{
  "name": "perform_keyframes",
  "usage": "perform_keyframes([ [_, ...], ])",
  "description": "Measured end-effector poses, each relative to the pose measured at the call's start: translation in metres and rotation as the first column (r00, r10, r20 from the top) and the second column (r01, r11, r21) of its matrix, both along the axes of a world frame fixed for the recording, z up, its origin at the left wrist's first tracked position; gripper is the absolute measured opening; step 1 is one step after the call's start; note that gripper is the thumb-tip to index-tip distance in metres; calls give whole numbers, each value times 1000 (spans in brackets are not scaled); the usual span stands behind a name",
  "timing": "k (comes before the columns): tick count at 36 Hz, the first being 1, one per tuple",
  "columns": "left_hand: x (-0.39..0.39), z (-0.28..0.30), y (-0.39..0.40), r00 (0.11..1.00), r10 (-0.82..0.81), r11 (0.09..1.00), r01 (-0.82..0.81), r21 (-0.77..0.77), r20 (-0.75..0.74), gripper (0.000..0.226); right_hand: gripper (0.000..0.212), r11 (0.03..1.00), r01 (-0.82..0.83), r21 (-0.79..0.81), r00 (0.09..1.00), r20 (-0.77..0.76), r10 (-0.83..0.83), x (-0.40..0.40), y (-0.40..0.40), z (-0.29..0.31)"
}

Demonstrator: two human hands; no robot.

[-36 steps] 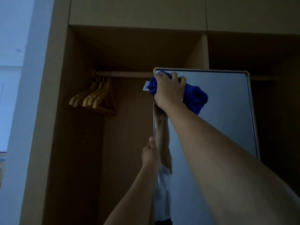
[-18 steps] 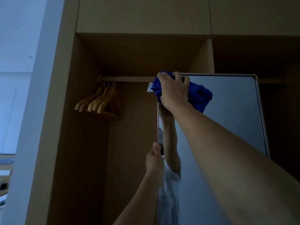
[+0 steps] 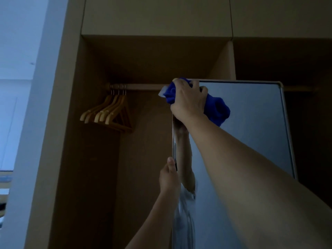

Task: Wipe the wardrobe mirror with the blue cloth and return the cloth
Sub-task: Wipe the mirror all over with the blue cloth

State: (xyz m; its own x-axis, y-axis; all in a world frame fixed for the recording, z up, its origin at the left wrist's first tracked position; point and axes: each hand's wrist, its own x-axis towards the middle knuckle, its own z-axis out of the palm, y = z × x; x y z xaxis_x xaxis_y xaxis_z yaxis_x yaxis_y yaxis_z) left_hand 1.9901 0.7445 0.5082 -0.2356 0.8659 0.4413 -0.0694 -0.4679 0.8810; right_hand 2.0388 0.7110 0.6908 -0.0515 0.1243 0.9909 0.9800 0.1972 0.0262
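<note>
The right hand [image 3: 188,100] curls around a bunched, deep blue cloth [image 3: 218,109], pressing it to the mirror [image 3: 251,126] at its upper left corner, near the frame's centre; a pale tag pokes out leftward. Lower down, the left hand [image 3: 168,178] grips the mirror's left edge. Wooden hangers [image 3: 109,114] hang on a rail [image 3: 142,86] at left.

The right hand [image 3: 188,101] presses the blue cloth [image 3: 218,109] against the mirror's [image 3: 251,123] top-left corner; the left hand [image 3: 168,177] grips its edge.

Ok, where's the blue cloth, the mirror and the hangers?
blue cloth [image 3: 218,109]: head view, bunched part right of the hand.
mirror [image 3: 251,123]: head view, bare glass.
hangers [image 3: 111,112]: head view, wooden arms.
</note>
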Motion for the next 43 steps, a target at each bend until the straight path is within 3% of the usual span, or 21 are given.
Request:
perform_keyframes([
  [4,0,0,2,1000,5,1000,-5,-2,-6,37,67,1000,-1,27,999,49,-1,3,5,-4],
  [10,0,0,1,1000,17,1000,-17,18,12,61,59,997,55,52,998,29,-57,14,7,-10],
  [15,0,0,8,998,59,998,-58,34,-20,62,60,996,86,10,996,10,-86,38,8,-9],
  [22,7,0,3,998,68,998,-68,15,18,71,50,988,156,6,977,-151,-153,87,6,-11],
  [29,9,1,5,986,162,986,-164,43,44,57,52,973,225,-40,953,-197,-229,88,3,-12],
  [36,8,0,8,980,191,977,-195,83,63,49,60,988,149,39,989,2,-149,62,6,-11],
  [43,10,-3,10,981,187,975,-192,115,57,54,53,985,147,93,989,5,-148,70,12,-12],
])
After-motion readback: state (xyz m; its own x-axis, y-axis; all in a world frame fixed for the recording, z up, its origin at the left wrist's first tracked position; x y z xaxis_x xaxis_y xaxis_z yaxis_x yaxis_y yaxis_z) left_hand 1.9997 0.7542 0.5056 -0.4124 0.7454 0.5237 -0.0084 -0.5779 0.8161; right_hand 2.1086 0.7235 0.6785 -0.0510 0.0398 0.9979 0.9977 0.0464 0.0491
